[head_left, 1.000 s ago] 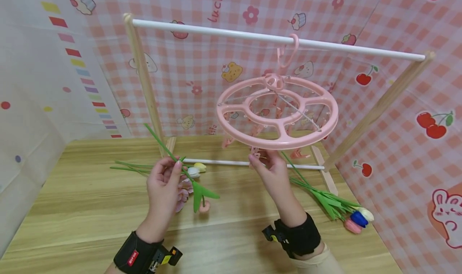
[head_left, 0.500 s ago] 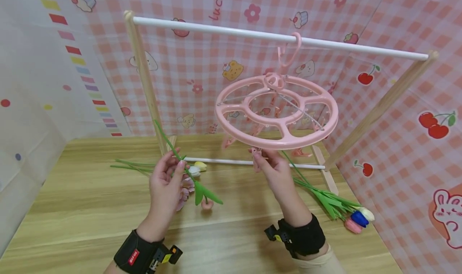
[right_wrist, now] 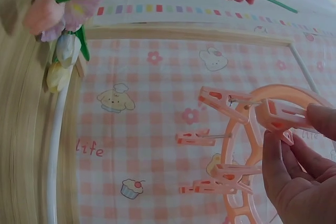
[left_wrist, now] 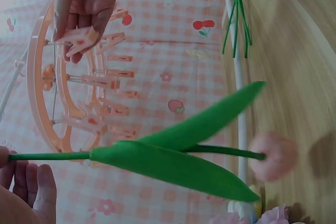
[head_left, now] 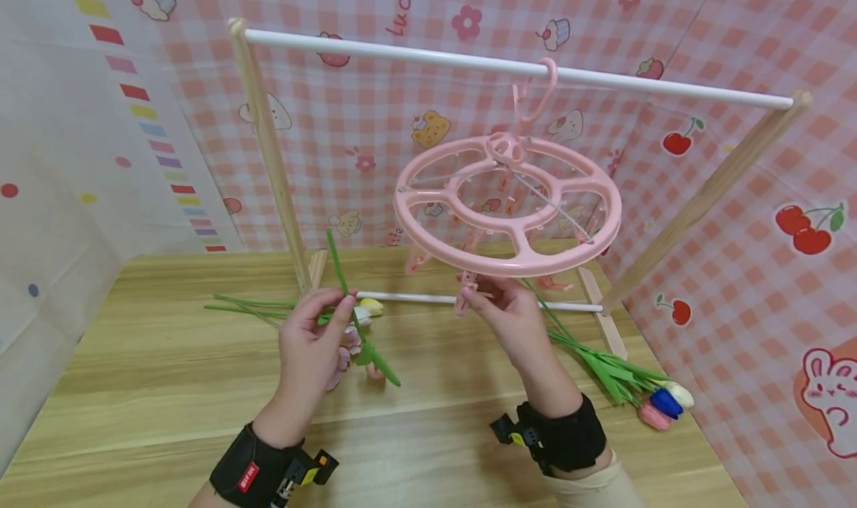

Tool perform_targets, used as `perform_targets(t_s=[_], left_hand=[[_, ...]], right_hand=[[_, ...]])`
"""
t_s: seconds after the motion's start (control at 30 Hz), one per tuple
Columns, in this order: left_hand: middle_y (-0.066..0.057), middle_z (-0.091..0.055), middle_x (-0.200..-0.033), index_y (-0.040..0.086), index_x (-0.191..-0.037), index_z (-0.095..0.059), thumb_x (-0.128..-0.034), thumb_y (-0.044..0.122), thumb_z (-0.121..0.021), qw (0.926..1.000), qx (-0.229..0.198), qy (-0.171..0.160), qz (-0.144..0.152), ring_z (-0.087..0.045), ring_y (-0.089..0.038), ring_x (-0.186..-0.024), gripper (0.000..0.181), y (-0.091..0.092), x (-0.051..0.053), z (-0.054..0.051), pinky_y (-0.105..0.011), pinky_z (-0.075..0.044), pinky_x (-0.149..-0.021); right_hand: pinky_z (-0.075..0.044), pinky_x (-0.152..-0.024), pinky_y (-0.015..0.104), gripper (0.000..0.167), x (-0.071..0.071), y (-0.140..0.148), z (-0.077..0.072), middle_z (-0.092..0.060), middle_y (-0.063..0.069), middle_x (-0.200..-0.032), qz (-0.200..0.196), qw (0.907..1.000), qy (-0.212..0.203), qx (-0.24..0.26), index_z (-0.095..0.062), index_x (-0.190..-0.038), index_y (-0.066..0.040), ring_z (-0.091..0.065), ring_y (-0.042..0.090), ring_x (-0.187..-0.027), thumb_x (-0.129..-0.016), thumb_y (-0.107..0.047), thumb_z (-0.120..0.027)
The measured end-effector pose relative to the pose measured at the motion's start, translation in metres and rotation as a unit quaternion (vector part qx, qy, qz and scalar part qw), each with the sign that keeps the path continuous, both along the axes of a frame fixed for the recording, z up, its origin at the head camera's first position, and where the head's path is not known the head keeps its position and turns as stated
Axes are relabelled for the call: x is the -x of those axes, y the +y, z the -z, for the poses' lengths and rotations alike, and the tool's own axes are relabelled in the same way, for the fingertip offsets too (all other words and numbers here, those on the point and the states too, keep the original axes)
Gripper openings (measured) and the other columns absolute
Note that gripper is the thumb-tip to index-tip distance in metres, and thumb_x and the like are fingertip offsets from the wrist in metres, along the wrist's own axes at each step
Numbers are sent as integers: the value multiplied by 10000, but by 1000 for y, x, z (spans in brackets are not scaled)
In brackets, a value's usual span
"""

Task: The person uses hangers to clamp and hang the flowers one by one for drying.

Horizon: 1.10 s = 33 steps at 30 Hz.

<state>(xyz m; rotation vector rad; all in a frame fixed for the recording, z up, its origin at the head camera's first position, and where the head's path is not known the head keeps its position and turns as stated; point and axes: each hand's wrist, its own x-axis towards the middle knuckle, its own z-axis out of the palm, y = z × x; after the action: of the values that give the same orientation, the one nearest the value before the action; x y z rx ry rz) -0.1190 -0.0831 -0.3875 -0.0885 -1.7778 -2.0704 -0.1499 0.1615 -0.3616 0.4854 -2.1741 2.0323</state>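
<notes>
While the left hand pinches a tulip, bloom below, the right seemingly squeezes a peg.

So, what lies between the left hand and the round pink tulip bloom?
In the left wrist view, a green stem and two long green leaves lie between the left hand and pink bloom.

In the head view's centre, the bloom of the tulip is mostly hidden behind a leaf, and the pegs under the hanger are partly covered, too small to count. The left wrist view crops the left hand at lower left and blurs the peg in the right hand; the right wrist view cuts off the hanger at the right edge
</notes>
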Motion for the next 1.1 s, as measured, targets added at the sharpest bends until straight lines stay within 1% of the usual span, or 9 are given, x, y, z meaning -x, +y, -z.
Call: perform_targets(t_s=[0.1,0.17,0.33,0.47,0.6,0.73,0.87,1.0,1.1], left_hand=[[7,-636,-957,-86,-952,-646,-879,35,-647,9991,315,220,-149,-533,-30,-548,141,0,1,1,-148,-391,-316],[-23,-653,-976,-57,-957,-659,-875,37,-652,9981,497,282,-241,-563,-37,-648,125,-1,2,1,-130,-413,-358],[-104,-664,-1029,31,-986,-685,-874,70,-663,9981,545,216,-186,-560,-42,-541,120,-1,1,0,-165,-384,-316],[-76,-673,-993,29,-974,-686,-871,62,-665,9986,460,234,-116,-548,-40,-466,110,0,1,-1,-181,-360,-285],[-25,-662,-948,15,-985,-667,-881,74,-656,9996,278,49,-33,-467,-50,-364,120,1,0,-2,-204,-320,-242],[15,-661,-939,-30,-1014,-634,-880,72,-657,9998,172,8,-66,-518,-18,-454,170,2,0,-2,-181,-322,-258],[17,-667,-962,-77,-1043,-601,-881,45,-646,9999,-137,80,64,-564,-18,-521,208,3,1,-1,-179,-316,-252],[9,-672,-969,-69,-1052,-607,-883,50,-644,9992,-383,-20,100,-622,-46,-624,211,4,2,-1,-176,-332,-256],[-3,-665,-961,-57,-1074,-606,-886,63,-644,9993,-371,-40,53,-646,-80,-711,226,4,3,-2,-159,-451,-358]], right_hand=[[-559,-763,238,242,0,-2,-1,-643,-2,-911,-36,9999,-99,66,-585,-1101,60,-640,136,-860,-896,-58,-634],[-558,-776,234,254,1,-3,-2,-642,-4,-936,-53,9998,-177,115,-580,-1113,58,-633,133,-896,-889,-46,-639],[-573,-764,282,277,2,-5,-2,-631,46,-939,-301,9992,-149,230,-549,-1121,93,-643,161,-859,-890,-35,-633],[-576,-768,286,262,3,-5,-1,-625,43,-936,-319,9988,-218,315,-548,-1106,93,-648,146,-831,-898,-47,-625],[-571,-782,286,247,3,-7,0,-639,17,-916,-277,9982,-322,431,-556,-1084,99,-648,138,-828,-895,-43,-628],[-561,-805,280,247,3,-11,2,-663,-9,-889,-181,9983,-369,404,-576,-1072,85,-645,147,-877,-885,-60,-648],[-557,-822,281,262,4,-15,4,-682,-21,-872,-107,9984,-450,334,-592,-1076,72,-651,152,-887,-878,-84,-663],[-557,-835,277,278,3,-19,4,-686,-34,-891,-59,9972,-613,430,-589,-1095,69,-654,138,-894,-868,-69,-672],[-557,-828,249,287,2,-22,4,-687,-53,-918,17,9947,-784,666,-584,-1118,59,-648,112,-907,-852,-5,-670]])
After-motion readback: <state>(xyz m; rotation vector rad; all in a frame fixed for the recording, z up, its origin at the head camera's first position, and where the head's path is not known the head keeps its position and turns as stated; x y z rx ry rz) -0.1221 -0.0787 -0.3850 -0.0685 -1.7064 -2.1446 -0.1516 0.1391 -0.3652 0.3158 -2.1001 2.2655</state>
